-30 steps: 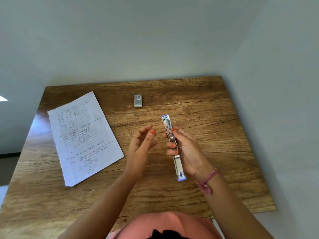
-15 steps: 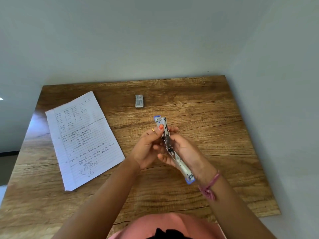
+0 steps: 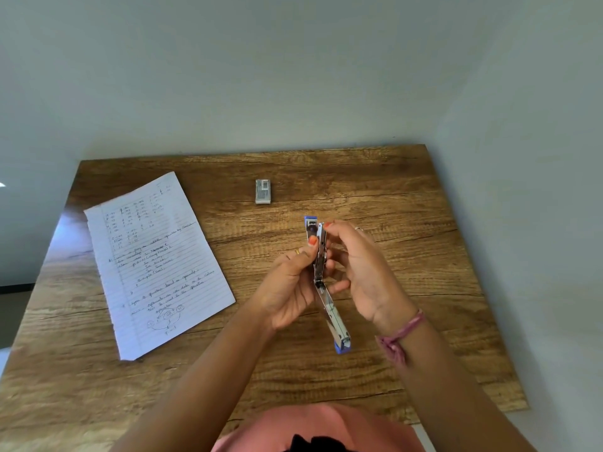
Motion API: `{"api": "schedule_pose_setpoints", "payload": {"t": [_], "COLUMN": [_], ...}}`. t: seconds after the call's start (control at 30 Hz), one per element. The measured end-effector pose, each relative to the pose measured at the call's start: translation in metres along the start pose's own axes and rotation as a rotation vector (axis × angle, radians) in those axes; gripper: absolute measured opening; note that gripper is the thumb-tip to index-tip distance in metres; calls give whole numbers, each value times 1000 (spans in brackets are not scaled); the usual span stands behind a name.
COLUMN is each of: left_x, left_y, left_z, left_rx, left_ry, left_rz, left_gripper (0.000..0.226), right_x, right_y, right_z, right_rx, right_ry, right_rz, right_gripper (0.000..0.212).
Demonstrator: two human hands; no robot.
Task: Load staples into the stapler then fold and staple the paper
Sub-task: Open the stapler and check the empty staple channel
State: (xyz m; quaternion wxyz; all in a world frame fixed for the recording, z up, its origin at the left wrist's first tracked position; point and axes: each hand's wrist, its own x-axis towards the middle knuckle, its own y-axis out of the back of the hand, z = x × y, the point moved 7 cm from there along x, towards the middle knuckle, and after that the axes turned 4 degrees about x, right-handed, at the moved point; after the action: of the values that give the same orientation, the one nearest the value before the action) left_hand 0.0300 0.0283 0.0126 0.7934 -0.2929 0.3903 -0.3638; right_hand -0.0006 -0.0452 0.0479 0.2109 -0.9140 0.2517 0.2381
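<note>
Stapler (image 3: 321, 256) hinged wide open, held above the table's (image 3: 424, 223) middle. Left hand (image 3: 290, 282) pinches the upper arm, right hand (image 3: 362, 269) wraps it from the other side. Looks light, rigid metal, slick; hinge will likely flop, so grip near the pivot. Paper (image 3: 156, 259) lies flat near the left edge: thin, floppy. Staple box (image 3: 263, 191) near the far edge. Wood-grain top, plain grey walls.

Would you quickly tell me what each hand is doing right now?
Left hand: fingers pinch the opened stapler near its far end.
Right hand: fingers curled round the same stapler, holding it above the table.
</note>
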Motion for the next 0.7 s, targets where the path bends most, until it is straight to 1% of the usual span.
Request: {"api": "schedule_pose_setpoints", "payload": {"t": [0.1,0.33,0.47,0.6,0.7], "left_x": [-2,-1,-1,-2,-6], "left_y": [0,2,1,0,0], "left_z": [0,-7,-10,-9,-7], "left_rx": [-6,-31,-35,-96,-124], "left_ry": [2,18,16,-7,-21], "left_rz": [26,155,177,178,163], "left_gripper": [25,25,23,30,25], "right_x": [1,3,7,12,18], "right_y": [1,6,9,8,6], "right_z": [-1,6,11,15,18], "right_rx": [52,93,124,176,195], "right_ry": [2,-50,-91,-146,-193], "right_rz": [3,25,49,31,26], "right_gripper": [25,15,16,20,26]}}
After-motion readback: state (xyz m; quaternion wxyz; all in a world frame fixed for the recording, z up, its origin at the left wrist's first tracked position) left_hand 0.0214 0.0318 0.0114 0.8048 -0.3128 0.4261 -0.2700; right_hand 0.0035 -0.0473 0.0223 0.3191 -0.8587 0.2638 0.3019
